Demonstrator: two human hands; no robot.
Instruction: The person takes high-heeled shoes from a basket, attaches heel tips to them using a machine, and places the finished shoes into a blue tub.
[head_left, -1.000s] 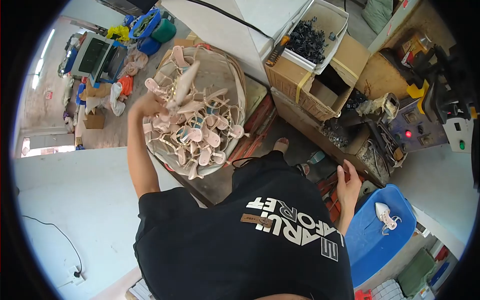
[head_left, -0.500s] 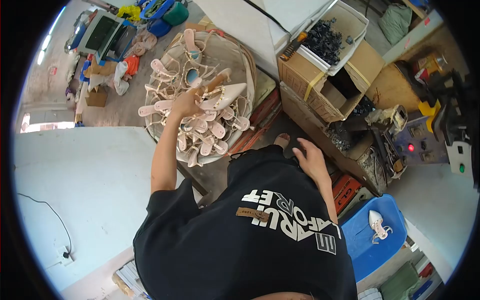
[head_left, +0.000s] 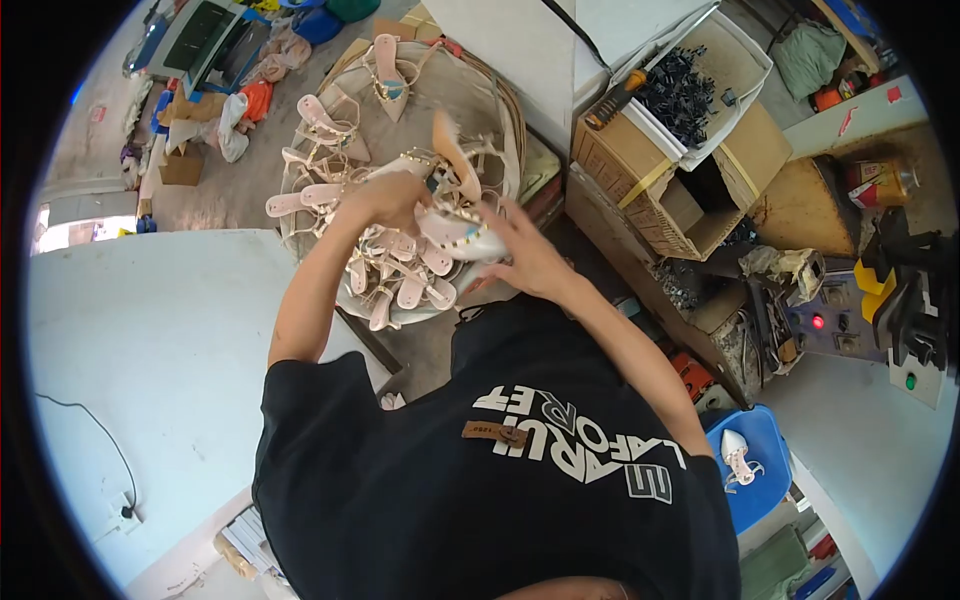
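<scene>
A pale pointed-toe sandal (head_left: 462, 236) with gold-studded straps is held over a round basket (head_left: 515, 130) heaped with similar sandals. My left hand (head_left: 392, 198) is closed around its strap side. From the other side my right hand (head_left: 538, 258) has its fingers and thumb around the pointed toe. Just above, a tan sole (head_left: 455, 158) stands on edge, blurred; whether it belongs to a second held sandal I cannot tell. More studded sandals (head_left: 410, 275) lie in a pile below my hands.
On the right, a white tray (head_left: 735, 75) of small dark parts sits on a cardboard box (head_left: 640, 190), with an orange-handled screwdriver (head_left: 615, 100) at its edge. A machine with a red light (head_left: 818, 322) stands beyond. A blue bin (head_left: 765, 490) holds a white sandal (head_left: 738, 455).
My right hand has come up from beside my body to the sandal's toe. The left hand has lifted the sandal slightly towards me, and the view has shifted a little.
</scene>
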